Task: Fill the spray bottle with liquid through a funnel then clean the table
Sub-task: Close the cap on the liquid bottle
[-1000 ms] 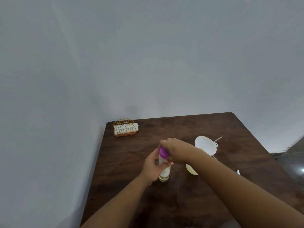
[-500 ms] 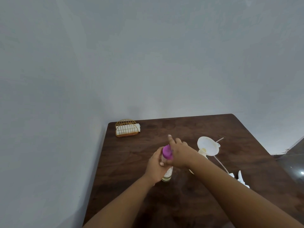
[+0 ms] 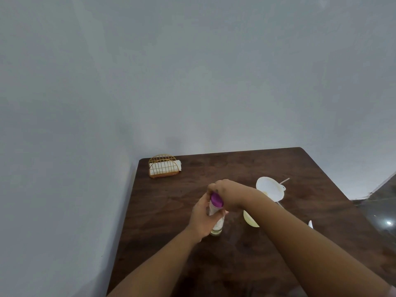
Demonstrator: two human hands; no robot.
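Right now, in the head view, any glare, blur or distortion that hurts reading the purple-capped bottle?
Head view: dim, flat light, no hard shadows; the purple-capped clear bottle is soft-edged, its label unreadable, half hidden by the left hand and right hand. Wide-angle bend splays the dark wooden table edges. One glare spot sits at far right, off the table.

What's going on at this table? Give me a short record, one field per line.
Left hand: left hand grips the body of the bottle, which stands on the table
Right hand: right hand grips the purple cap on top of the bottle
Funnel: white funnel sits right of the hands, untouched
Napkin holder: wire napkin holder at the far left corner
Partly hidden: pale rounded thing beside the right forearm, unclear
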